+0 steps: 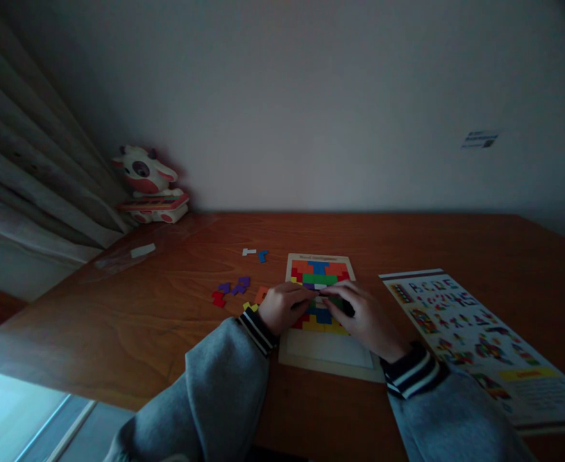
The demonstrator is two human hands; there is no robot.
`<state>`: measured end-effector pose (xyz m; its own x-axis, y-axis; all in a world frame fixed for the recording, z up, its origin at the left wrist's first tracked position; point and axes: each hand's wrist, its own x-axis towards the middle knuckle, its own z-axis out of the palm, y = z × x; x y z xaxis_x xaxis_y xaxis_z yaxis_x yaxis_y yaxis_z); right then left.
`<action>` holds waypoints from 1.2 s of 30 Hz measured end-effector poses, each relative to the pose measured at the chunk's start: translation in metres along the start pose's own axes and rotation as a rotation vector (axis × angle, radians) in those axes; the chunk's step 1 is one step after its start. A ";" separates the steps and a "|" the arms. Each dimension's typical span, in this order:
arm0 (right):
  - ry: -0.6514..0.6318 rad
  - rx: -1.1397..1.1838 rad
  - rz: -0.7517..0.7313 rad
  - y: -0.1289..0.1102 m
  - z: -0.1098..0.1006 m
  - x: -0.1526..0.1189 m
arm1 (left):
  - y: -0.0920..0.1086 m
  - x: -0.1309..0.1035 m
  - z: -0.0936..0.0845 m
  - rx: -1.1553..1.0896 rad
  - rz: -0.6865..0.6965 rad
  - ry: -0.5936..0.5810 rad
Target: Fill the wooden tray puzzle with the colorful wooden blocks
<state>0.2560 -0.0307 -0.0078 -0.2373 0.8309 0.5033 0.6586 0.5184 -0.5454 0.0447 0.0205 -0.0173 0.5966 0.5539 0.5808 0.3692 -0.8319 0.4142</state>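
Note:
A wooden block puzzle board lies on the table. Coloured pieces fill its upper part, and its lower part is bare. Above the middle of the board, my left hand and my right hand meet at the fingertips. The fingers of both are bent and closed together, the right thumb reaching toward the index finger. Whatever small piece sits between them is too hidden to make out. Left of the board lie loose pieces: purple ones, a red one, an orange one and a yellow one, partly behind my left wrist.
Farther back are a white piece and a blue piece. A printed pattern sheet lies to the right. A cow-shaped toy keyboard stands at the back left by the curtain. A wall closes off the table's back.

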 end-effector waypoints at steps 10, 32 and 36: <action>-0.039 -0.014 -0.084 0.004 -0.001 -0.002 | 0.005 -0.001 -0.003 -0.052 0.012 -0.005; -0.163 -0.271 -0.209 0.005 -0.010 -0.006 | 0.012 0.002 -0.006 0.136 0.224 -0.119; -0.177 -0.283 -0.201 0.003 -0.010 -0.006 | 0.010 0.001 -0.005 0.163 0.240 -0.138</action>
<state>0.2666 -0.0360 -0.0062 -0.4848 0.7534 0.4443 0.7518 0.6185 -0.2285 0.0455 0.0128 -0.0092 0.7671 0.3411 0.5434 0.3093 -0.9387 0.1526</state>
